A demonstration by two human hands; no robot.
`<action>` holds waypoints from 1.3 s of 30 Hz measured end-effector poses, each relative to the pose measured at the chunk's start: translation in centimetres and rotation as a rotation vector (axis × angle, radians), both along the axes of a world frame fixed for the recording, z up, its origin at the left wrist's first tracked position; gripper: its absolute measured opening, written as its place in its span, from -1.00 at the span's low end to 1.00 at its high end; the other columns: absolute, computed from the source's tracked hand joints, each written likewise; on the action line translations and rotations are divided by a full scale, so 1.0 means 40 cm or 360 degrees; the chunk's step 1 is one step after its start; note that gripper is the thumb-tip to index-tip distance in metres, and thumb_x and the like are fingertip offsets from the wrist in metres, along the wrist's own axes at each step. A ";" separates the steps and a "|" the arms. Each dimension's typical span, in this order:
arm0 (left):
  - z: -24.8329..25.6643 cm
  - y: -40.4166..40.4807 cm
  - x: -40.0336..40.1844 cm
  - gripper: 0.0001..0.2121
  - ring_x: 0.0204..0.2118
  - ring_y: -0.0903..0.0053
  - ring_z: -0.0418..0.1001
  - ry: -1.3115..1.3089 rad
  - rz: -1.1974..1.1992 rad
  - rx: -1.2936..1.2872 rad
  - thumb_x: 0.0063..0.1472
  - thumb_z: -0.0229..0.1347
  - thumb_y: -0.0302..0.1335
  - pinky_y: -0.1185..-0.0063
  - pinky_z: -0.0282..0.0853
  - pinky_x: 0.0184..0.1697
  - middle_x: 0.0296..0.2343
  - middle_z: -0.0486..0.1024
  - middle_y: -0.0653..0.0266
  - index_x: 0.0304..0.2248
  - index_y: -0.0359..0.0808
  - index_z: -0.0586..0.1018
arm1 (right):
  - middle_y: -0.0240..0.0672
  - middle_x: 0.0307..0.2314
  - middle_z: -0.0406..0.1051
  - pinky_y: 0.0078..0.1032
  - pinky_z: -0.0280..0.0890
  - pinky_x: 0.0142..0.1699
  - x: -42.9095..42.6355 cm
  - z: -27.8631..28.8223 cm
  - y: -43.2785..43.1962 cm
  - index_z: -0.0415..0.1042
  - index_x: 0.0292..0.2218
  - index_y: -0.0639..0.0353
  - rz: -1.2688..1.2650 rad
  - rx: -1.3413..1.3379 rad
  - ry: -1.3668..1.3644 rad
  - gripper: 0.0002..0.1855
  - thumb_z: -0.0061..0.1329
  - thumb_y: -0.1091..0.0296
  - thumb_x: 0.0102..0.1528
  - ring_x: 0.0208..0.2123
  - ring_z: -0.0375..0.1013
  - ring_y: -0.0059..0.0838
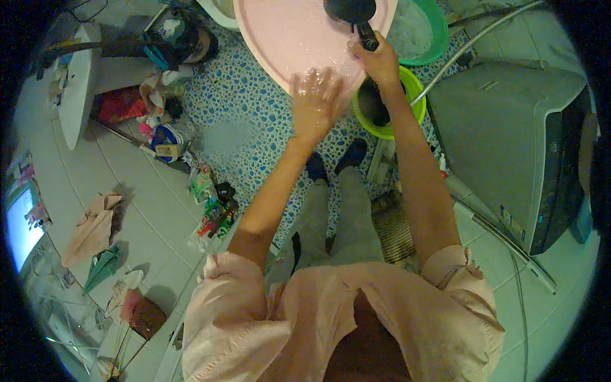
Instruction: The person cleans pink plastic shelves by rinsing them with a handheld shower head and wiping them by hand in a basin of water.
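A large pink plastic basin or tray [286, 28], wet and studded with droplets, lies ahead at the top of the view. My left hand [315, 100] rests palm down at its near edge, fingers apart and glistening with water, slightly blurred. The handle of a black shower head [351, 8] is gripped in my right hand [382, 62], with the head over the right side of the pink surface. Below my right hand stands a yellow-green bucket [420, 95] with something dark inside. A green basin [438, 38] holding sudsy water sits to the right of the pink one.
A grey washing machine [491, 138] stands on the right, with a metallic shower hose [458, 55] arcing beside it. To the left are a white pedestal sink [76, 90] and piled packets [212, 210]. Blue pebble-patterned flooring [248, 148] surrounds my feet.
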State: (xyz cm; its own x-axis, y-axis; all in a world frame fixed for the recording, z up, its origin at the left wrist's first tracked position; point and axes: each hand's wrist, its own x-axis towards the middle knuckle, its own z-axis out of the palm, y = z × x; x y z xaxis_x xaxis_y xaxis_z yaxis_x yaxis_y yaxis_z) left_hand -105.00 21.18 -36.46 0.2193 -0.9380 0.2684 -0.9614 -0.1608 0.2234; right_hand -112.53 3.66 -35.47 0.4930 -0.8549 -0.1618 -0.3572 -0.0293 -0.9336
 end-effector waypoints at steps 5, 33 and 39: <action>-0.054 0.031 0.127 -0.24 0.17 0.14 -0.02 0.1587 0.0954 -0.0390 0.06 0.05 -0.50 0.40 -0.12 0.20 0.12 -0.11 -0.16 0.14 -0.41 -0.17 | -0.25 -0.62 0.39 -0.39 0.26 -0.40 -0.008 -0.001 0.016 0.42 -0.28 0.10 0.0027 -0.0198 0.0193 -0.57 0.11 0.01 -0.11 -0.58 0.38 -0.32; -0.155 -0.099 0.618 -0.57 0.15 0.39 0.09 -0.0126 0.0043 -0.0166 0.14 -0.07 -0.35 0.24 -0.09 0.19 0.06 0.21 0.29 0.04 -0.05 0.32 | -0.42 -0.57 0.44 -0.58 0.28 -0.41 0.120 0.250 0.259 0.42 -0.35 0.27 0.0177 0.0263 0.0081 -0.72 0.15 0.31 -0.07 -0.58 0.34 -0.60; 0.008 0.098 0.780 -0.72 -0.08 0.23 0.30 -0.0419 0.0557 -0.0138 0.13 -0.09 -0.34 0.29 0.18 -0.05 -0.15 0.39 0.16 -0.17 -0.22 0.43 | -0.39 -0.53 0.43 -0.60 0.28 -0.34 0.181 0.283 0.348 0.41 -0.34 0.31 0.0760 -0.0017 0.0099 -0.69 0.19 0.39 -0.13 -0.49 0.33 -0.69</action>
